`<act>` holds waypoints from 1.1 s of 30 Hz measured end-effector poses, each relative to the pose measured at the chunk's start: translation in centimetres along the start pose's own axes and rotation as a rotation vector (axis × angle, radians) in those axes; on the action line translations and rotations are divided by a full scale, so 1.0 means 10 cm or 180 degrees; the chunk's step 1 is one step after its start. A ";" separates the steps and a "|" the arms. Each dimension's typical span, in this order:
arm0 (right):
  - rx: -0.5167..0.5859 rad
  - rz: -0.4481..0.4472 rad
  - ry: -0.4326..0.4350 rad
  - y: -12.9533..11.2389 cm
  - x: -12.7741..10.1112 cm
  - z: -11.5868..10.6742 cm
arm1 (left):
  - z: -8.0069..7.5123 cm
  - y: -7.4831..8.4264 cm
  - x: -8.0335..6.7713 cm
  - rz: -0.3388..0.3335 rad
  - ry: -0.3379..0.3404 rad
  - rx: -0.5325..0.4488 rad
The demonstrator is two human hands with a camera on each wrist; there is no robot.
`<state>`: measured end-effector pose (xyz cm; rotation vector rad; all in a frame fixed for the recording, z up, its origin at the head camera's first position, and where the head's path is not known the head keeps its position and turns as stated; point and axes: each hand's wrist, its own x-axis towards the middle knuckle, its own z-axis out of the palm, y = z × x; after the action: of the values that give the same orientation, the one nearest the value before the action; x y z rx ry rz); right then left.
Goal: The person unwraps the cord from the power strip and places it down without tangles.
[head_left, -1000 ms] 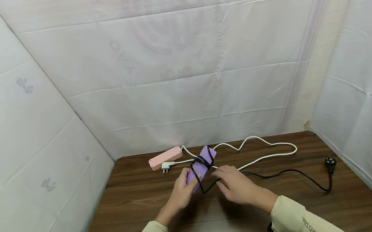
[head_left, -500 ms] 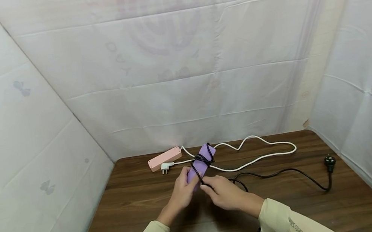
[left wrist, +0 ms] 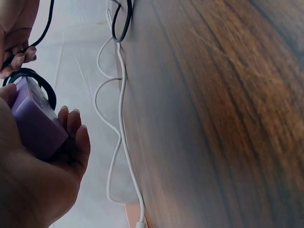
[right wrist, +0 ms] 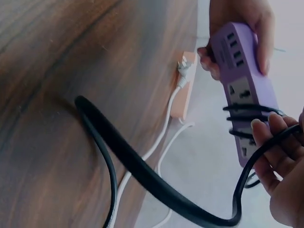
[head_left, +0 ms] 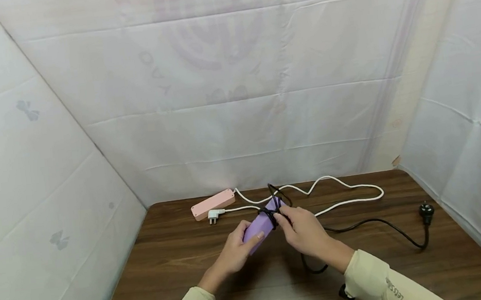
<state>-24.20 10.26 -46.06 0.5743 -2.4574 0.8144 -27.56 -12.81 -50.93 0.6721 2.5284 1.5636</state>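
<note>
My left hand (head_left: 232,249) grips the near end of a purple power strip (head_left: 258,227), which is held tilted above the table. In the right wrist view its sockets and USB ports face that camera. Several turns of black cord (right wrist: 249,118) are wound round the strip's middle. My right hand (head_left: 303,229) is at the strip's far end and pinches the black cord, with fingertips right by the windings. From there the loose cord hangs in a loop and runs right along the table to its black plug (head_left: 426,210).
A pink power strip (head_left: 214,204) lies at the table's back left, its white plug (head_left: 214,215) in front of it. Its white cord (head_left: 360,199) snakes along the back. White cloth walls (head_left: 239,135) rise behind and on both sides of the wooden table (head_left: 169,270).
My right hand has drawn the black cord in toward the strip, then up to its far end. The strip has tilted a little, and the left hand keeps its hold.
</note>
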 end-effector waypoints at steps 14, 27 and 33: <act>-0.0098 0.0514 0.0014 0.37 0.01 -0.27 | -0.03 0.01 -0.02 -0.0007 0.0298 -0.0203; -0.0092 0.1125 -0.1102 0.88 -0.28 -0.39 | -0.05 -0.02 0.02 -0.0052 0.0522 -0.0273; 0.0432 0.1182 -0.1452 1.01 -0.38 -0.38 | -0.05 -0.04 0.02 -0.0057 0.0498 -0.0304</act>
<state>-25.26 20.96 -49.86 0.3848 -3.0010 1.1009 -27.98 -13.31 -50.97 0.5341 2.5380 1.7833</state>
